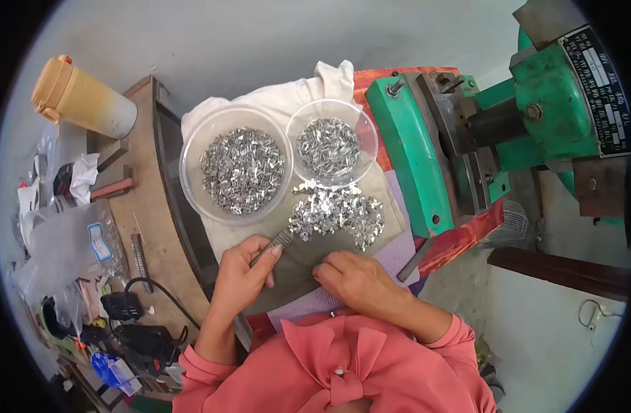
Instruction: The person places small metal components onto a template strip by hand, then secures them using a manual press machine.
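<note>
My left hand (241,274) is closed around a narrow metal strip with toothed ridges (281,240), its upper end pointing at a loose pile of small shiny metal pieces (339,217). To the right, my right hand (360,281) rests low over the cloth (295,270), just below the pile. Its fingers are curled together, and whatever they may hold is too small or hidden to make out. Behind the pile stand a large clear plastic tub (185,165) and a smaller one (375,141), each holding many bent metal pieces.
A green machine press (408,158) stands close on the right, with a flat metal bar (415,260) beside it. On the left a wooden bench (167,237) carries a yellow flask (88,103), plastic bags (60,234), another ridged strip (141,261) and a black cable (165,289).
</note>
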`<state>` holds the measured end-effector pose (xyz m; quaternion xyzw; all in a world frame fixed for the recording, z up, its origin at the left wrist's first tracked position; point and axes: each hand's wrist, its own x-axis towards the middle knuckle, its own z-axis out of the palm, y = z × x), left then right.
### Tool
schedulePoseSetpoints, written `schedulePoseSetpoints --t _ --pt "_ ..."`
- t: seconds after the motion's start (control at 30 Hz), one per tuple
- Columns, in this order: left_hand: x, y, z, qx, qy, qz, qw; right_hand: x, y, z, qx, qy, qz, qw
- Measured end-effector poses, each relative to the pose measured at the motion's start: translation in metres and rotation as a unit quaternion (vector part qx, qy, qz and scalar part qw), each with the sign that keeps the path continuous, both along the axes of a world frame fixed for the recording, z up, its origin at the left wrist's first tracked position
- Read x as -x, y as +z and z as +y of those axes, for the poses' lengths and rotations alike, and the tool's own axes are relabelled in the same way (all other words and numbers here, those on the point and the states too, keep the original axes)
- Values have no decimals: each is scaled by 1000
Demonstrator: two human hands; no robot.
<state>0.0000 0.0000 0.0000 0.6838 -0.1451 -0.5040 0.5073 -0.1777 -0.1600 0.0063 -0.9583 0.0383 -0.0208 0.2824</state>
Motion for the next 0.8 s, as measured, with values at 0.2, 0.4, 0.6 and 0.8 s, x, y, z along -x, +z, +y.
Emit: schedulePoseSetpoints --t 0.2,0.4,0.6,0.8 --pt "-3 2 -1 13 1 -5 1000 -2 3 -7 -136 -79 -16 987" --pt "-3 10 0 -38 -98 -101 989 5 2 -9 -195 -133 -3 972" --pt "0 9 3 -47 -113 -134 983 12 1 -5 -174 -175 -36 968" --pt "2 12 8 -56 -146 -170 973 4 -2 1 -63 -125 -44 989"
